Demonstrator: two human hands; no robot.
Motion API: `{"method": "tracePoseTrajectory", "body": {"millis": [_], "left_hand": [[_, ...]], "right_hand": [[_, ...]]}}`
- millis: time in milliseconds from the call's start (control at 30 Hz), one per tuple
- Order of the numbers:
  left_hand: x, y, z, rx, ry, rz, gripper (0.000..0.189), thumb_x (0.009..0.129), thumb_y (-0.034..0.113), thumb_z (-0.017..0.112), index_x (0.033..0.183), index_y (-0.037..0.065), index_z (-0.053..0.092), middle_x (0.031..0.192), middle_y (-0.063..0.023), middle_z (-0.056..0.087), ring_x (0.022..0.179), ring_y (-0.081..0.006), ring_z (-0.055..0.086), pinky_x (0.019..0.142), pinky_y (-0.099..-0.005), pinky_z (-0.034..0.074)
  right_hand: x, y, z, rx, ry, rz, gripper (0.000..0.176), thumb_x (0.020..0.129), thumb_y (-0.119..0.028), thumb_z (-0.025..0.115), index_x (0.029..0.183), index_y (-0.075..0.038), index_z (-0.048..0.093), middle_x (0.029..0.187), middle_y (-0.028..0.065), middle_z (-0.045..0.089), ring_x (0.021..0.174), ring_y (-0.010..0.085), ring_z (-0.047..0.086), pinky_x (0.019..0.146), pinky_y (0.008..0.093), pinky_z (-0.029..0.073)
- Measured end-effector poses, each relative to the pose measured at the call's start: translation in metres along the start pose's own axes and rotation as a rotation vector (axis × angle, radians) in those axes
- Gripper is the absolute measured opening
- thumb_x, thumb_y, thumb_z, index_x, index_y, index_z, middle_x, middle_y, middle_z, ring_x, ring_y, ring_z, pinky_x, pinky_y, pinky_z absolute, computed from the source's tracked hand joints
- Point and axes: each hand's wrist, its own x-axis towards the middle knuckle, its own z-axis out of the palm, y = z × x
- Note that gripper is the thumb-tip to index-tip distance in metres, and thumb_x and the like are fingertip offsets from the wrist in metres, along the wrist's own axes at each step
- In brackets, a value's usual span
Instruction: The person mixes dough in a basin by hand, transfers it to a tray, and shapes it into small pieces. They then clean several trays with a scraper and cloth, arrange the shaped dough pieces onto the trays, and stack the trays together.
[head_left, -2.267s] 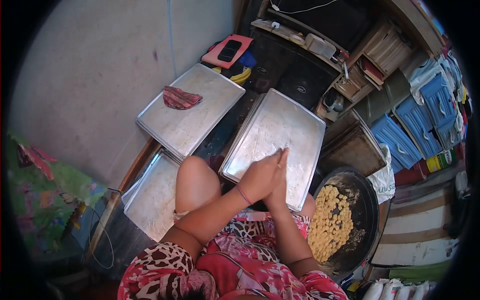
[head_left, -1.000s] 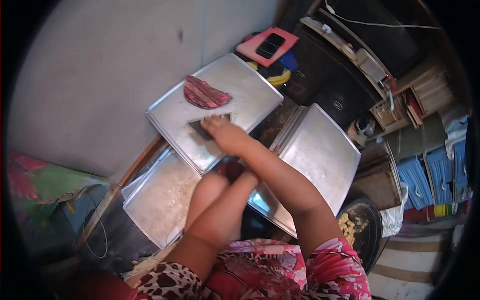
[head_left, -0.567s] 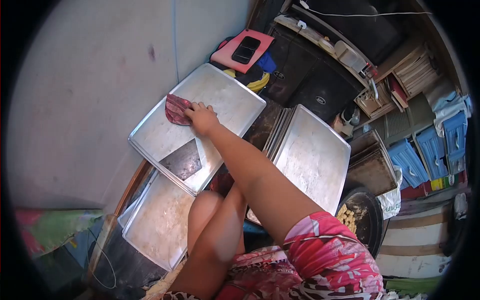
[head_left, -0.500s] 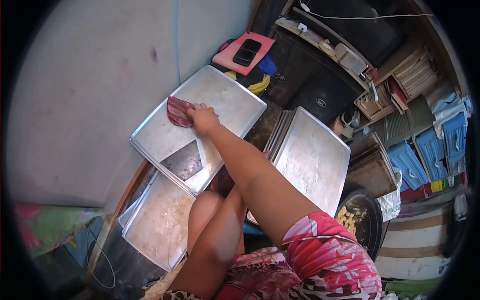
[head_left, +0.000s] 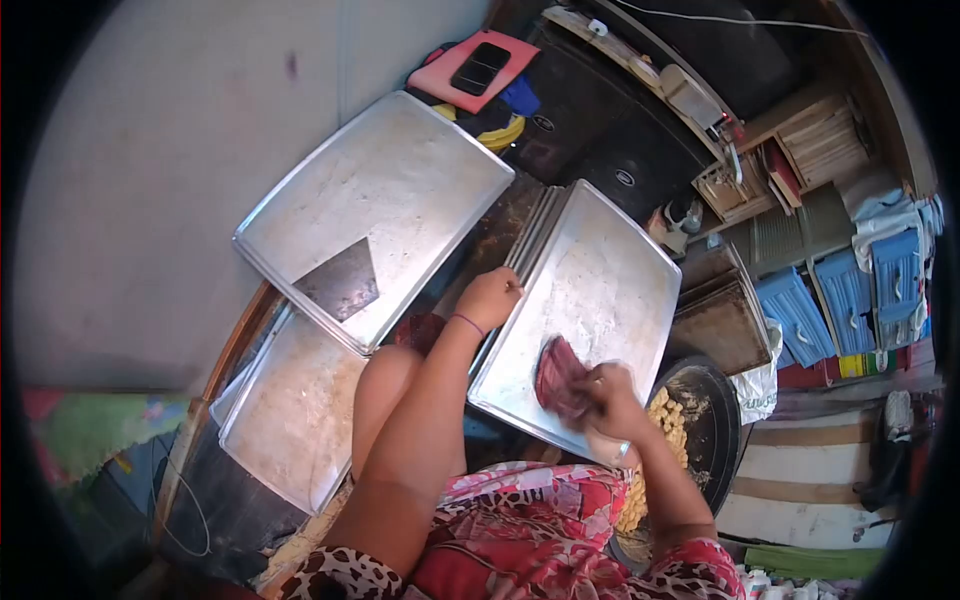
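Observation:
A folded dark red cloth [head_left: 562,382] is in my right hand [head_left: 608,397], whose fingers are closed on it. The hand is slightly blurred over the lower part of a metal baking tray [head_left: 610,280], the top one of a tilted stack. My left hand [head_left: 490,297] has its fingers curled over the left edge of that stack, gripping the tray. To the left lies another stack of flat baking trays [head_left: 400,170], with a dark triangular patch [head_left: 340,280] on its top surface. Below it is a stained tray [head_left: 290,410].
A black basin [head_left: 708,420] holds several yellowish dough pieces [head_left: 668,425] at my right. Browned trays [head_left: 720,325] lean behind it. A phone [head_left: 480,68] rests on a pink folder [head_left: 440,75] at the back. Dark speakers [head_left: 640,160] and blue drawers [head_left: 795,315] stand farther off.
My right hand has carried the cloth from the left tray across to the right tray. My left hand, mostly hidden behind the right arm before, now shows at the stack's edge.

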Motion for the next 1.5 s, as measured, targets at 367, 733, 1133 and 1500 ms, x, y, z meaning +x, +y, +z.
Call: {"method": "tracePoseTrajectory", "body": {"millis": [367,733,1133,1500], "left_hand": [[0.009,-0.017,-0.002,-0.076,-0.125,-0.091,0.017,0.082,0.015,0.065,0.09,0.002,0.061,0.085,-0.0162,0.064,0.081,-0.0264,0.063,0.074,-0.0338,0.049],[-0.01,0.013,0.011,0.171,0.077,-0.023,0.03,0.087,0.024,0.064,0.105,0.001,0.056,0.069,-0.0159,0.059,0.063,-0.0278,0.058,0.061,-0.0373,0.046],[-0.01,-0.005,0.018,0.153,0.14,0.055,0.035,0.084,0.026,0.067,0.109,0.004,0.054,0.062,-0.0139,0.054,0.058,-0.0309,0.055,0.056,-0.0414,0.043],[-0.042,-0.006,-0.039,-0.416,0.344,-0.132,0.044,0.091,0.042,0.059,0.118,0.007,0.057,0.086,-0.0046,0.06,0.071,-0.0167,0.055,0.062,-0.0315,0.045]], "right_hand": [[0.09,0.015,0.076,-0.074,0.042,-0.448,0.031,0.076,-0.039,0.064,0.087,-0.012,0.055,0.098,0.0099,0.054,0.095,0.0312,0.052,0.084,0.0434,0.04],[0.209,0.217,-0.042,-0.268,0.611,0.458,0.052,0.084,-0.039,0.059,0.132,-0.023,0.05,0.113,0.0128,0.056,0.109,0.0332,0.05,0.091,0.0502,0.037],[-0.027,0.114,0.058,-0.422,0.642,0.66,0.054,0.085,-0.023,0.059,0.136,-0.015,0.045,0.097,0.0196,0.054,0.089,0.0367,0.05,0.078,0.0477,0.038],[0.03,-0.1,0.084,0.76,0.601,0.137,0.044,0.088,-0.018,0.06,0.129,-0.004,0.053,0.088,0.0145,0.05,0.083,0.0276,0.051,0.079,0.0351,0.043]]}}
